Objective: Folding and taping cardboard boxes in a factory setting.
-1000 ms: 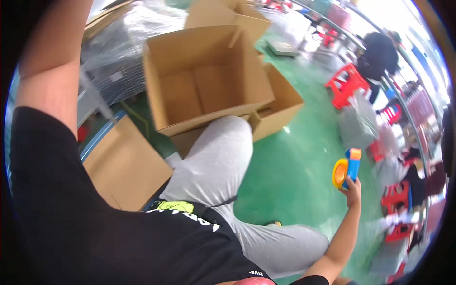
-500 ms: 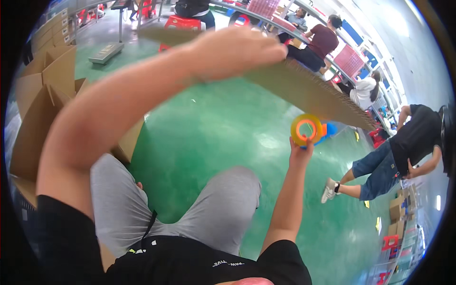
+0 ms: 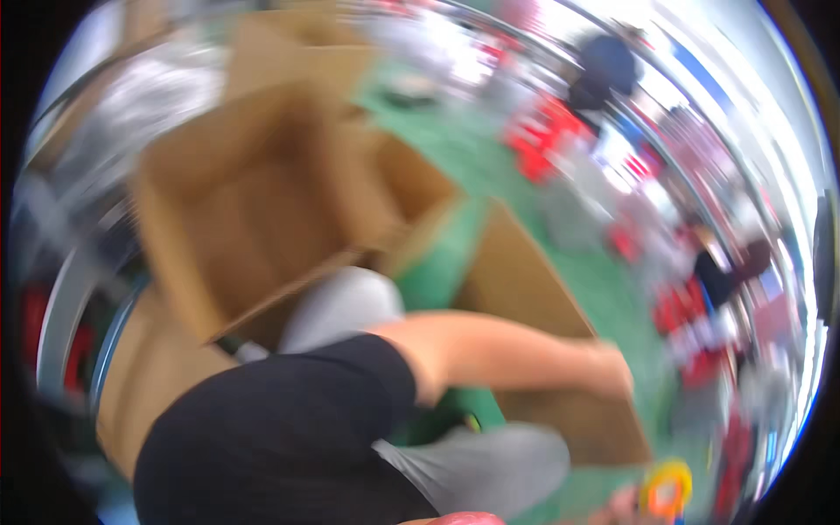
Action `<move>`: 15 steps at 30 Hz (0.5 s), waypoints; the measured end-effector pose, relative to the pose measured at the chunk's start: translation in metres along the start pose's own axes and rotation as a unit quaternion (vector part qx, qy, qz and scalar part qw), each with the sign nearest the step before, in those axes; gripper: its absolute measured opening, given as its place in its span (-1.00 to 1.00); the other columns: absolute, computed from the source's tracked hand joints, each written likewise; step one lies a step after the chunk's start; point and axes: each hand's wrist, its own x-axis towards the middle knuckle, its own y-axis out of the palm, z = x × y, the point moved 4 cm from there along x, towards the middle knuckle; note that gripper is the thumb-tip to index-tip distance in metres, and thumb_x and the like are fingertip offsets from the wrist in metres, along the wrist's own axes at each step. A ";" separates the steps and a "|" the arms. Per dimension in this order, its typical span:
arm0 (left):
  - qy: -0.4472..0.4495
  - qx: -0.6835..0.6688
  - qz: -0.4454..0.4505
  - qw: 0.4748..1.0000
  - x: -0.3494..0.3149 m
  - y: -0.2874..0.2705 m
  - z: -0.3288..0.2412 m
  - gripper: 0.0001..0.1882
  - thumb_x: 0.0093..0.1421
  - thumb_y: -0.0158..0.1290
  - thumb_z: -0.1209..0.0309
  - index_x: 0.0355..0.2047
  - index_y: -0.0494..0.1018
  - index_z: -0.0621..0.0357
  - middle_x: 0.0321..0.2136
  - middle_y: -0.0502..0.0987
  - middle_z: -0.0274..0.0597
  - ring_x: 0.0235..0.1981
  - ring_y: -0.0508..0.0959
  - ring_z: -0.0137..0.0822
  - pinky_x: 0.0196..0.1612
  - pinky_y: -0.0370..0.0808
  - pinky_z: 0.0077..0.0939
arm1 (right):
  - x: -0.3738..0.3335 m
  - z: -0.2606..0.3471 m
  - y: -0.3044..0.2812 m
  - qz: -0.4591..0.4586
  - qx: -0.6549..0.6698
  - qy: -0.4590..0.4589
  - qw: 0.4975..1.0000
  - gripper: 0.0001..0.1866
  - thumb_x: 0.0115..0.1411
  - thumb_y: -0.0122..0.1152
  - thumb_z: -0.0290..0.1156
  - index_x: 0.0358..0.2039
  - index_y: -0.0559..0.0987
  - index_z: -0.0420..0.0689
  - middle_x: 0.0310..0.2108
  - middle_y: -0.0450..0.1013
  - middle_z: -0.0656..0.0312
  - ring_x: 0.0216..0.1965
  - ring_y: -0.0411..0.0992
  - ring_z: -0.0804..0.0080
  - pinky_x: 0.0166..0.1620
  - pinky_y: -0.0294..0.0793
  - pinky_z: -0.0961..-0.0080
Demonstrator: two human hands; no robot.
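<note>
The whole picture is smeared by motion. My left hand point(image 3: 610, 371) reaches across to the right and closes on the edge of a flat brown cardboard piece point(image 3: 534, 289), which stands tilted past my knees. Low at the right edge, my right hand point(image 3: 626, 506) is wrapped round a tape dispenser with a yellow roll point(image 3: 667, 488); a little blue shows beneath the roll. The fingers of both hands are too blurred to make out one by one.
A large open cardboard box point(image 3: 271, 210) stands close by my left knee, with more cardboard boxes point(image 3: 297, 57) behind it. Clear plastic wrapping point(image 3: 157, 96) lies at the far left. Red stools point(image 3: 547, 136) and blurred people line the far right over a green floor.
The view has swung left toward the open boxes. My left hand has brought the cardboard from in front of me down to the right. The tape dispenser now appears at the lower right.
</note>
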 end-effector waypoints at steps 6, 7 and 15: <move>-0.070 0.040 0.127 0.989 -0.023 0.085 0.054 -0.74 0.11 0.09 0.09 -0.44 0.60 -0.05 -0.47 0.61 -0.30 -0.34 0.61 -0.17 -0.30 0.48 -0.23 | -0.003 0.074 0.157 -0.016 0.272 0.155 0.950 -0.58 0.15 0.22 -0.20 -0.09 0.53 -0.24 -0.18 0.54 0.12 -0.15 0.51 0.15 -0.01 0.53 0.27; -0.056 0.061 0.053 0.995 -0.034 0.084 0.060 -0.73 0.12 0.09 0.08 -0.44 0.61 -0.04 -0.47 0.61 -0.28 -0.31 0.60 -0.18 -0.23 0.45 -0.27 | -0.002 0.075 0.163 -0.012 0.288 0.176 0.941 -0.58 0.15 0.21 -0.19 -0.10 0.53 -0.24 -0.18 0.54 0.12 -0.16 0.51 0.15 -0.02 0.53 0.26; -0.524 -0.165 -0.158 0.820 -0.135 -0.037 0.193 -0.13 0.07 0.14 0.02 0.17 0.18 0.53 0.23 0.10 0.37 0.27 0.11 0.21 0.30 0.14 0.02 | -0.011 0.050 0.180 0.037 0.336 0.339 0.878 -0.61 0.19 0.12 -0.12 -0.16 0.53 -0.19 -0.23 0.53 0.13 -0.19 0.50 0.18 -0.07 0.55 0.24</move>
